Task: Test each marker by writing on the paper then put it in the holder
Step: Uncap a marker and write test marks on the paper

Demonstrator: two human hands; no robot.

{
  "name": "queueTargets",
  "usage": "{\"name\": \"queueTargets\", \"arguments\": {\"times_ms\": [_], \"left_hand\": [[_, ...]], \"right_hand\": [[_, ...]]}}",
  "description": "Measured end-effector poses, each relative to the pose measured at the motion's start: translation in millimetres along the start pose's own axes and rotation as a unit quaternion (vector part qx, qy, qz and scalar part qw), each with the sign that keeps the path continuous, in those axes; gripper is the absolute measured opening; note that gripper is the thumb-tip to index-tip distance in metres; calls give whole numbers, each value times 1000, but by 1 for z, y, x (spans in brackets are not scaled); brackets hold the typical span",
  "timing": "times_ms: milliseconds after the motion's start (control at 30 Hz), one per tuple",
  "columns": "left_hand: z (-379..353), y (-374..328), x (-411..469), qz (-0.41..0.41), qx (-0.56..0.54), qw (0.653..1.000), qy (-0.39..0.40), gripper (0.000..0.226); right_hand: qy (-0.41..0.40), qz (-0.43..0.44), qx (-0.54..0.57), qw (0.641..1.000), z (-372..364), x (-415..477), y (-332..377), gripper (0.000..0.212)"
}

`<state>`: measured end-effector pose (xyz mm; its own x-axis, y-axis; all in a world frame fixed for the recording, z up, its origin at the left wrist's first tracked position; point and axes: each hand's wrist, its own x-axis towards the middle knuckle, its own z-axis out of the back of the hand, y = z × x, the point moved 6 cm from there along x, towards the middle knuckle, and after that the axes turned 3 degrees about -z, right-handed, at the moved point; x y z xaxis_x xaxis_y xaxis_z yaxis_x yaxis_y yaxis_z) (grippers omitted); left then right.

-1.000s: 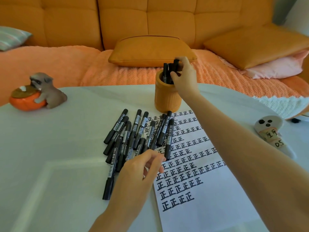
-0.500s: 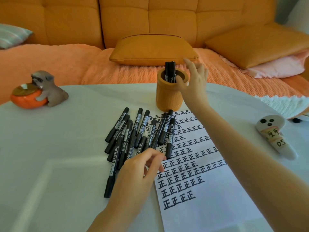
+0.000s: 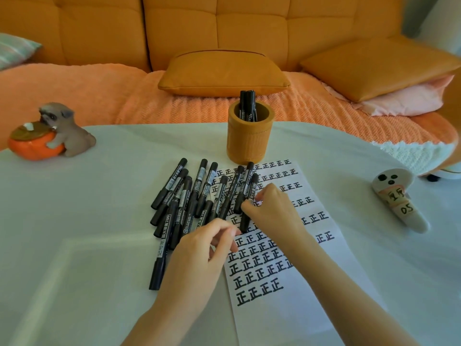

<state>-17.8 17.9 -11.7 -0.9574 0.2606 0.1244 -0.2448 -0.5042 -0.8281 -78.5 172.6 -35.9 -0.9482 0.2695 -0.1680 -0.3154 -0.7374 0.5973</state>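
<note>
Now right hand (image 3: 274, 213), off holder (image 3: 249, 141), pinches marker (image 3: 245, 223).

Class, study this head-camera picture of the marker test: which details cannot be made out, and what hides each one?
- Head view: how many black markers stand in the orange cylindrical holder; its wall and their overlap hide this.
- Head view: whether the right hand grips the rightmost loose marker; its own fingers cover the contact.
- Head view: the white paper, near edge; the frame's bottom cuts it off.
</note>
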Motion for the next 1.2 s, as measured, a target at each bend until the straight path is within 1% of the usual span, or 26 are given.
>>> {"name": "queueTargets", "arguments": {"times_ms": [100,267,333,400,467,533,567,633,700,767,867,933,1000,1067,1200], "left_hand": [[0,0,0,-5,3,1000,0,19],[-4,0,1,-4,9,1000,9,16],[-5,0,1,-3,11,1000,13,15],[-5,0,1,-1,9,1000,14,15],[-5,0,1,1,5,1000,17,13],[-6,2,0,5,-2,1000,17,10],[-6,2,0,7,-6,1000,19,9],[-9,3,-1,8,-8,999,34,18],[-15,2,-3,7,-6,998,63,30],[-20,-2,-5,0,1,996,91,35],[-26,-8,-7,-21,-2,993,117,20],[-28,-10,-9,-32,-2,991,127,16],[-30,-10,-11,-30,-10,991,131,17],[-33,-9,-14,-26,-19,990,140,17],[-38,-5,-18,-18,-27,986,164,19]], "right_hand": [[11,-14,-12,1000,3,3,-4,33],[47,-28,-29,998,7,7,-2,41],[53,-33,-43,997,7,6,-3,41],[59,-49,-30,997,10,5,-7,38],[73,-61,14,995,15,-1,-13,31],[103,-69,111,986,22,-14,-16,22],[126,-73,172,974,24,-23,-16,17],[176,-58,251,950,25,-44,-16,11],[198,-16,276,941,24,-62,-13,10],[183,17,292,939,24,-73,-12,9],[157,44,320,933,25,-80,-12,8],[144,57,336,929,26,-83,-13,15],[120,64,348,928,30,-85,-15,24],[103,62,359,925,31,-86,-17,23],[110,55,355,927,25,-88,-18,22]]}}
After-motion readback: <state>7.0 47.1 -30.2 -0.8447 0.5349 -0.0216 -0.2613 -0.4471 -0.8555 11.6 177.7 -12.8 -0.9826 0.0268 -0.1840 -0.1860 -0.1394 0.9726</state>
